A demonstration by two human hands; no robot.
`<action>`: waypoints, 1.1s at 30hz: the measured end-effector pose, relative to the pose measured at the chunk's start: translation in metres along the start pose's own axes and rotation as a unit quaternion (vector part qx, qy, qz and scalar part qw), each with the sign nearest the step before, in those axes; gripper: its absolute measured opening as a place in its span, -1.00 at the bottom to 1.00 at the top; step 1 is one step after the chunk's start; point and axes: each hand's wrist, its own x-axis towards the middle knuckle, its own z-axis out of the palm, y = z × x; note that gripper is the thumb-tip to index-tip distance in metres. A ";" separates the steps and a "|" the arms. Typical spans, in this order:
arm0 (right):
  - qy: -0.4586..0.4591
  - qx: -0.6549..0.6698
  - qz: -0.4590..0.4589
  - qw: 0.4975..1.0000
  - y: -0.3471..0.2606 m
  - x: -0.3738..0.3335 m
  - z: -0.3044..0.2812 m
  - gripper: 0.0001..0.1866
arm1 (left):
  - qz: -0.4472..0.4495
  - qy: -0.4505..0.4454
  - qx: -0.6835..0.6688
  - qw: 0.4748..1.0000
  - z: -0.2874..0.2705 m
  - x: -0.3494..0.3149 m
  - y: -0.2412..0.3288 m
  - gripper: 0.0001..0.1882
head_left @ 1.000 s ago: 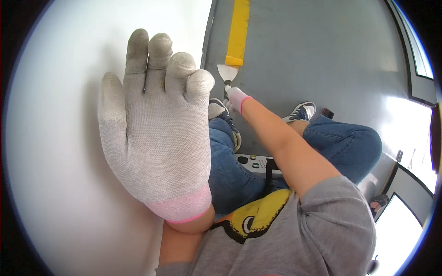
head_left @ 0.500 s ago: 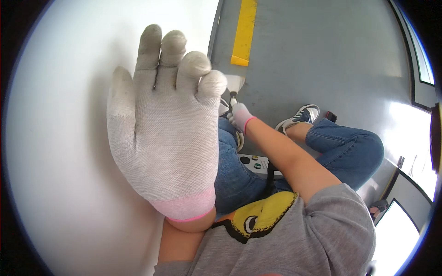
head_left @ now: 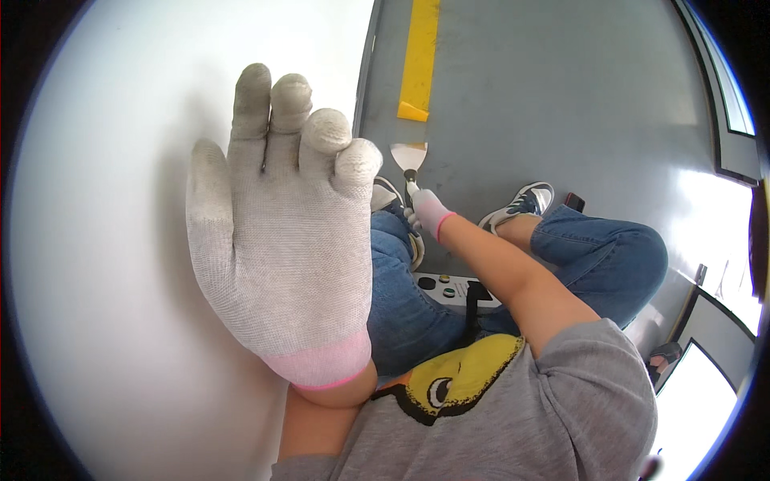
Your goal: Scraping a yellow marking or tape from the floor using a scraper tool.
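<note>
My left hand (head_left: 281, 232), in a whitish knit glove with a pink cuff, is raised large in front of me beside the white wall. Its palm faces up toward me, with the fingers apart, slightly bent and grey at the tips. Whether it touches the wall I cannot tell. Farther down, my right hand (head_left: 429, 212), gloved the same way, is closed around the handle of a scraper (head_left: 409, 155). The scraper's broad pale blade points away from me, just short of the near end of a yellow floor tape strip (head_left: 417, 64). That end is curled up.
The white wall (head_left: 120, 240) rises along my left. My shoes and bent, jeans-clad legs (head_left: 618, 256) surround a white device with dark knobs (head_left: 453, 289) on the grey floor (head_left: 561, 96). A small dark object (head_left: 575, 202) lies by the right shoe. Bright framed panels stand at right.
My left hand sits a little lower in view. My right hand and the scraper have shifted slightly nearer and right, and the blade now shows whole, clear of the left hand's fingers.
</note>
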 end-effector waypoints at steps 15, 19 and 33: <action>-0.235 0.236 0.046 0.942 -0.174 -0.008 -0.024 -0.72 | 0.006 -0.039 -0.020 0.999 -0.002 -0.001 0.005 -0.50; -0.155 0.193 -0.065 0.967 -0.184 -0.023 -0.038 -0.74 | 0.013 -0.033 -0.042 0.999 -0.005 -0.003 0.010 -0.53; -0.118 0.032 -0.016 0.992 0.054 0.003 -0.065 -0.64 | 0.002 -0.073 -0.097 0.993 -0.003 -0.006 -0.003 -0.52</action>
